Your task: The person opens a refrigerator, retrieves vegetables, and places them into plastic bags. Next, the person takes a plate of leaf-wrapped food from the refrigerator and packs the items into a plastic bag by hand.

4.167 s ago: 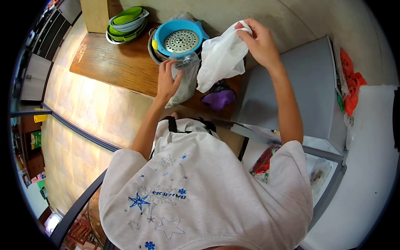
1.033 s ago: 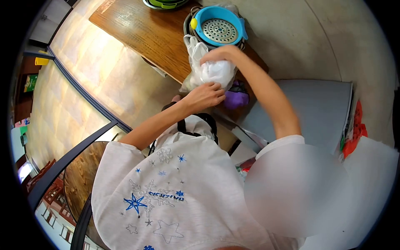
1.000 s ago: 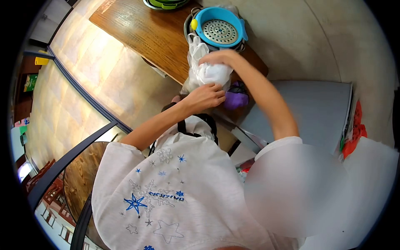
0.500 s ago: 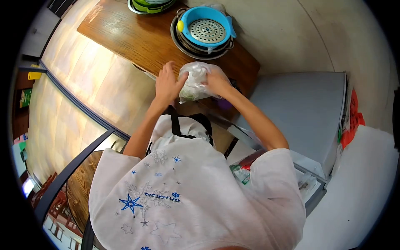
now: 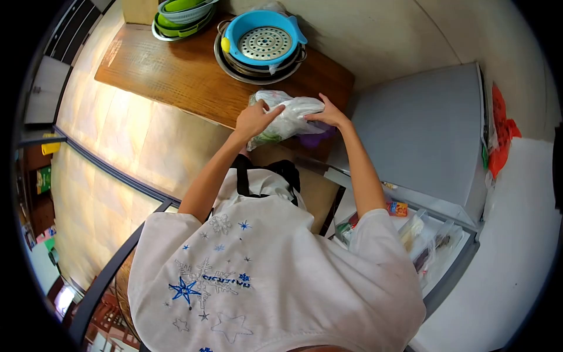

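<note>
A translucent white plastic bag [image 5: 288, 122] hangs at the table's front edge, with something pale green showing through its lower left part. My left hand [image 5: 253, 121] grips the bag's left side, thumb pointing across the top. My right hand [image 5: 329, 114] holds the bag's gathered right end between thumb and fingers. The plastic stretches between the two hands. A purple item [image 5: 316, 136] shows partly below my right hand; its kind I cannot make out.
On the wooden table [image 5: 146, 67] stand a blue steamer basket [image 5: 265, 38] over metal pans and stacked green and grey colanders [image 5: 185, 16]. To the right, a grey appliance [image 5: 416, 141] has an open compartment [image 5: 434, 284] with bagged food. A red bag [image 5: 502, 135] hangs beside it.
My right hand has drawn out from the bag's top to its right end, pulling the plastic sideways. My left hand has come in onto the bag. The view has shifted, showing more of the compartment.
</note>
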Action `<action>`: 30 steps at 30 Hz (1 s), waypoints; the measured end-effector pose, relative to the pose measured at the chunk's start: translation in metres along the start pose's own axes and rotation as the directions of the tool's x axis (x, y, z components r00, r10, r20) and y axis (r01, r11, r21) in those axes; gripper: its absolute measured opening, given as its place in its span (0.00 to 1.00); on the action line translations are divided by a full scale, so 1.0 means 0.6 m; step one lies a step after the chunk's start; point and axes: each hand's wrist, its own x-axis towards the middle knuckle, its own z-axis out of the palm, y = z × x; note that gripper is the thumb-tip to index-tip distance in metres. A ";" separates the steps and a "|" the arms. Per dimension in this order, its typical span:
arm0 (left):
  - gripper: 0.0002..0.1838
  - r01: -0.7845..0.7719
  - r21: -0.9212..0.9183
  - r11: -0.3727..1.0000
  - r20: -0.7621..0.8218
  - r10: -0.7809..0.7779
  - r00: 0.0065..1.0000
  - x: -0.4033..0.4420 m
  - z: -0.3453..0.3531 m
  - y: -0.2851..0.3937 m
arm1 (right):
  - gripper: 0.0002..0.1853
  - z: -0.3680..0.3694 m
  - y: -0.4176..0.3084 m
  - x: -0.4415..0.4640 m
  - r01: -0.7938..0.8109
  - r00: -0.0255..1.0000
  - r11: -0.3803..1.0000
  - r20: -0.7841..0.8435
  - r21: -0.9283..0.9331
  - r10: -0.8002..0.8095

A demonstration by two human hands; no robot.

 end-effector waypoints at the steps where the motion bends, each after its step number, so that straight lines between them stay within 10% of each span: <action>1: 0.43 -0.016 0.071 0.997 0.044 0.013 0.999 0.002 0.014 0.020 | 0.76 -0.003 0.013 -0.002 0.003 0.999 0.999 0.051 0.046 -0.005; 4: 0.38 -0.134 0.286 0.949 0.151 0.094 0.984 0.009 0.062 0.077 | 0.56 0.034 0.164 0.031 0.280 0.958 0.960 0.077 -0.024 -0.278; 7: 0.32 -0.225 0.302 0.926 0.038 0.225 0.974 0.052 0.121 0.050 | 0.26 0.035 0.127 -0.017 -0.051 0.998 0.998 -0.039 0.025 0.052; 9: 0.24 -0.206 0.200 0.958 0.045 0.201 0.979 0.041 0.091 0.063 | 0.19 0.033 0.118 -0.036 0.000 0.983 0.993 -0.180 0.121 0.022; 13: 0.26 -0.081 -0.053 0.995 0.069 0.085 0.994 0.007 -0.062 0.106 | 0.21 -0.069 0.005 -0.108 0.158 0.912 0.836 -0.403 0.526 0.081; 15: 0.28 -0.138 -0.038 0.990 0.110 0.141 0.984 0.000 -0.123 0.117 | 0.24 -0.131 -0.069 -0.142 0.186 0.964 0.885 -0.252 0.427 -0.081; 21: 0.29 -0.233 0.022 0.972 0.179 0.225 0.958 0.020 -0.129 0.105 | 0.36 -0.050 -0.074 -0.112 0.097 0.826 0.928 -0.491 -0.359 -0.276; 24: 0.29 -0.253 0.048 0.966 0.188 0.240 0.952 0.016 -0.138 0.110 | 0.29 -0.040 -0.064 -0.099 0.025 0.987 0.975 -0.147 -0.220 -0.059; 30: 0.26 -0.242 0.050 0.969 -0.031 0.244 0.969 -0.013 -0.230 0.168 | 0.28 -0.063 -0.153 -0.136 0.191 0.978 0.929 -0.136 0.318 -0.155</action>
